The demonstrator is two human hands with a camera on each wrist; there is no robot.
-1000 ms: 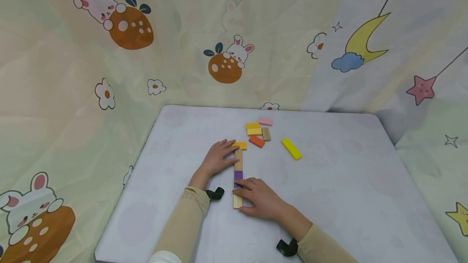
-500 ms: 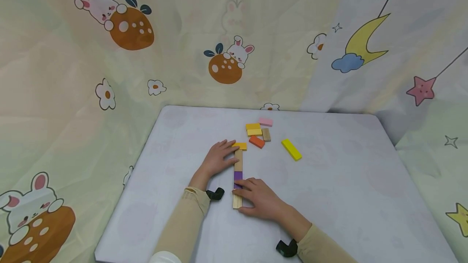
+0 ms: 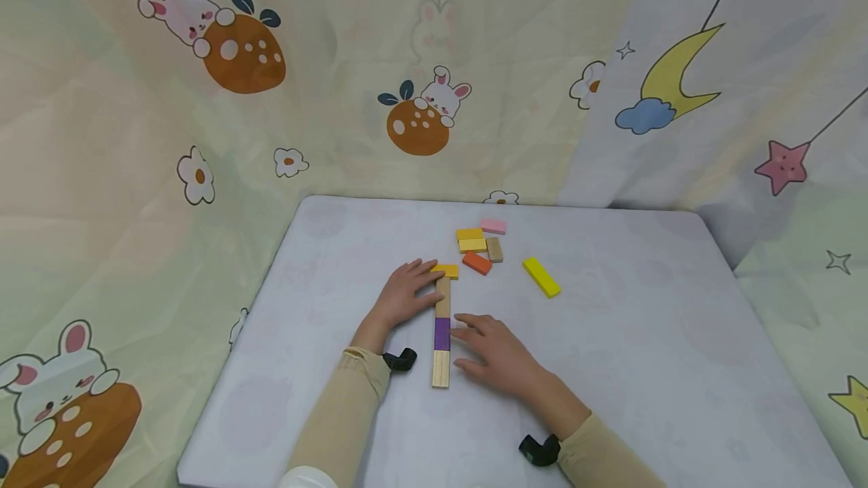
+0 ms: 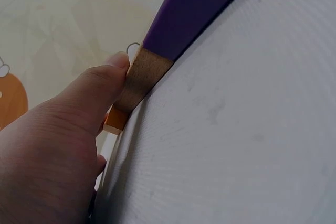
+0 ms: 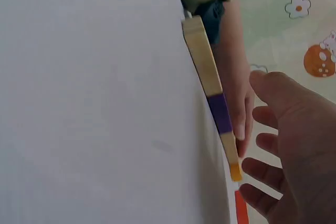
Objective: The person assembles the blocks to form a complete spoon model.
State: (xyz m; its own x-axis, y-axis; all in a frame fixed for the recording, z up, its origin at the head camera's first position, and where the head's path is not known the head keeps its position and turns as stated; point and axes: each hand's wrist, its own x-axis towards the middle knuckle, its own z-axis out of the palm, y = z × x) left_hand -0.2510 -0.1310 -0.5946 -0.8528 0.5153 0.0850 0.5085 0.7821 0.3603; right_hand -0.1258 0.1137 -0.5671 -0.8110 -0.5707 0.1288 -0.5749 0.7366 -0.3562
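Several blocks lie end to end in a line on the table: an orange-yellow block (image 3: 445, 271) set crosswise at the far end, a plain wooden block (image 3: 442, 306), a purple block (image 3: 442, 333) and a pale wooden block (image 3: 441, 369) nearest me. My left hand (image 3: 407, 292) touches the far end from the left, its fingers over the orange-yellow block. In the left wrist view its thumb (image 4: 113, 69) lies against the plain wooden block's side. My right hand (image 3: 503, 352), fingers spread and relaxed, hovers just right of the purple and pale blocks and holds nothing.
Beyond the line lie two yellow-orange blocks (image 3: 471, 240), a pink block (image 3: 493, 226), a small brown block (image 3: 494, 249) and a red-orange block (image 3: 477, 263). A bright yellow block (image 3: 541, 277) lies apart to the right. Printed cloth hangs behind the white table (image 3: 644, 337).
My right hand has let go of the near end of the line and drawn back to the right, uncovering the purple and pale blocks. The left hand stays put.
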